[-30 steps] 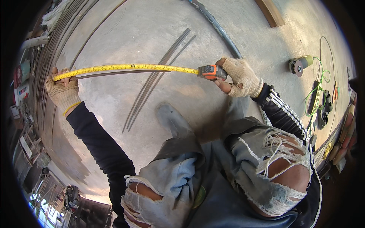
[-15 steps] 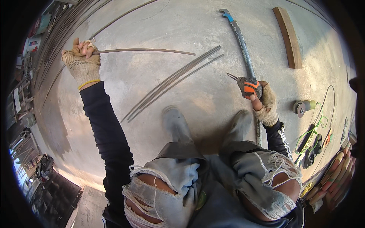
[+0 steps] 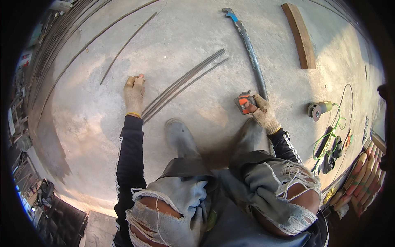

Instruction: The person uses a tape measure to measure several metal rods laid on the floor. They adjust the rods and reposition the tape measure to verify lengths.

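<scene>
My right hand [image 3: 265,114], in a knitted fingerless glove, grips an orange and black tape measure [image 3: 245,103] in front of my right boot. Its blade tip, seen before, is not extended now. My left hand [image 3: 134,94], gloved alike, hovers over the floor with fingers curled and no object showing in them. Beside that wrist lies a small bundle of thin metal rods [image 3: 185,82], its near ends partly hidden by my sleeve. A single short rod [image 3: 128,47] rests on the floor beyond my left hand. Past the tape measure lies a long bar with a blue hooked end [image 3: 252,49].
Long steel bars [image 3: 61,35] run along the far left. A wooden block [image 3: 299,37] lies at the far right. Nearer on the right are an angle grinder [image 3: 319,109], a green cord [image 3: 340,123] and stacked sacks [image 3: 358,183].
My left hand has let go of the short rod, which now lies on the floor, and has drawn inward toward the bundle. My right hand has shifted slightly left and turned with the tape measure.
</scene>
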Demonstrator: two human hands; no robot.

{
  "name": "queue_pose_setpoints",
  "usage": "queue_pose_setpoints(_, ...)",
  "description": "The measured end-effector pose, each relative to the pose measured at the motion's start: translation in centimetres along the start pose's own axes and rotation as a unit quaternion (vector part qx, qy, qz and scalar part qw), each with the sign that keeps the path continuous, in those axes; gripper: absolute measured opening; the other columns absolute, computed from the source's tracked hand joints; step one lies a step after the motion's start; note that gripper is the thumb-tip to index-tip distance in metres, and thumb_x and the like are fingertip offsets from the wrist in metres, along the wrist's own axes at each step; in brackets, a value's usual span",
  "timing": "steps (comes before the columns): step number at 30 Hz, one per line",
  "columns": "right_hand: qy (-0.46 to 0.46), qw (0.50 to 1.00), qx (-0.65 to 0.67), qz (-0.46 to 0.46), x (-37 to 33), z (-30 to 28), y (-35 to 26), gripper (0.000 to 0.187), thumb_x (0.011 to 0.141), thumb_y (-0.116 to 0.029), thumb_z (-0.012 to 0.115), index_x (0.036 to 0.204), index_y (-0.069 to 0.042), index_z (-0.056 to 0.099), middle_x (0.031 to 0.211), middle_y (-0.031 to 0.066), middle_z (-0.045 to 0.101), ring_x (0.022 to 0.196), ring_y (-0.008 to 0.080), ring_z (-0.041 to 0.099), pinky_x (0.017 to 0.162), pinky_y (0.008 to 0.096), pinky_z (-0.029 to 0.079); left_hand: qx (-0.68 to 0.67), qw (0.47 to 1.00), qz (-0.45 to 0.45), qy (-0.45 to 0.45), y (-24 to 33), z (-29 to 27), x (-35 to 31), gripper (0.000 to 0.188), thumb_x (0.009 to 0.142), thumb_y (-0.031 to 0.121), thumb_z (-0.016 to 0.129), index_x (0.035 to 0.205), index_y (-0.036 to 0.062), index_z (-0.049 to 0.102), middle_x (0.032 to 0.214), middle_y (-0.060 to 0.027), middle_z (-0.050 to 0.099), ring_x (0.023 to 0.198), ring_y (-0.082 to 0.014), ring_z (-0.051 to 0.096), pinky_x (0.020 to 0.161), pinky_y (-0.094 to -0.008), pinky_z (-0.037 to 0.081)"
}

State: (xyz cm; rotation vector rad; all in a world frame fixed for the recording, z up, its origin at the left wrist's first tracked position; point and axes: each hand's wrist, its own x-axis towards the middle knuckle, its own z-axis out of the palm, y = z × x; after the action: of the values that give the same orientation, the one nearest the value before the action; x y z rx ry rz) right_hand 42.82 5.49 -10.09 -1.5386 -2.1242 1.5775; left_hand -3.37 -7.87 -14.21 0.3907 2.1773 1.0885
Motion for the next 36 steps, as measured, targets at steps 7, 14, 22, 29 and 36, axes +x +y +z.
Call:
queue_pose_setpoints(7, -0.159, 0.985, -0.06, 0.014, 2.4, 3.3, -1.2, 0.047, 0.099, -0.047, 0.07, 0.107, -0.001, 0.068, 0.077, 0.0135, 0.06, 0.074, 0.0221, 0.057, 0.072, 0.0402, 0.049, 0.42, 0.796, 0.407, -0.154, 4.1, 13.6, -7.3, 0.025, 0.097, 0.028, 0.071, 0.118, 0.0139, 0.068, 0.114, -0.0102, 0.065, 0.102, -0.03, 0.071, 0.08, -0.0459, 0.061)
queue_pose_setpoints(14, -0.063, 0.997, 0.038, 0.032, 1.9, 2.8, -1.4, 0.046, 0.099, -0.046, 0.069, 0.106, 0.0, 0.069, 0.083, 0.0092, 0.063, 0.078, 0.0169, 0.057, 0.073, 0.0346, 0.048, 0.467, 0.749, 0.454, -0.123, 2.9, 15.2, -5.8, 0.018, 0.095, 0.023, 0.07, 0.107, 0.0101, 0.065, 0.105, -0.0113, 0.066, 0.1, -0.0324, 0.07, 0.08, -0.0464, 0.06)
queue_pose_setpoints(22, 0.094, 0.953, 0.279, 0.07, 3.4, -1.8, -6.0, 0.042, 0.095, -0.046, 0.07, 0.105, -0.006, 0.066, 0.074, -0.0032, 0.052, 0.06, 0.0041, 0.046, 0.051, 0.023, 0.035, 0.182, 0.883, 0.396, -0.175, 13.3, 10.4, -5.6, 0.019, 0.103, 0.026, 0.065, 0.108, 0.0076, 0.06, 0.094, -0.0087, 0.064, 0.084, -0.0224, 0.068, 0.072, -0.0423, 0.056)
queue_pose_setpoints(29, 0.119, 0.893, 0.423, -0.1, 5.0, -7.8, -11.9, 0.04, 0.097, -0.044, 0.067, 0.102, -0.005, 0.064, 0.07, -0.0031, 0.051, 0.053, 0.0049, 0.038, 0.049, 0.0252, 0.026, -0.273, 0.82, 0.367, -0.345, 26.9, 1.3, -4.5, 0.043, 0.111, 0.037, 0.056, 0.139, 0.0036, 0.059, 0.086, -0.0043, 0.066, 0.061, -0.0068, 0.061, 0.049, -0.0187, 0.049)
queue_pose_setpoints(36, 0.145, 0.918, 0.316, -0.192, 5.1, -11.8, -22.5, 0.08, 0.085, -0.065, 0.075, 0.131, -0.001, 0.062, 0.082, -0.0016, 0.058, 0.06, 0.0038, 0.045, 0.051, 0.022, 0.035, -0.391, 0.799, 0.396, -0.228, 32.1, 0.0, -6.9, 0.049, 0.109, 0.035, 0.061, 0.145, 0.0006, 0.058, 0.091, -0.0048, 0.069, 0.07, -0.01, 0.066, 0.058, -0.0266, 0.053)
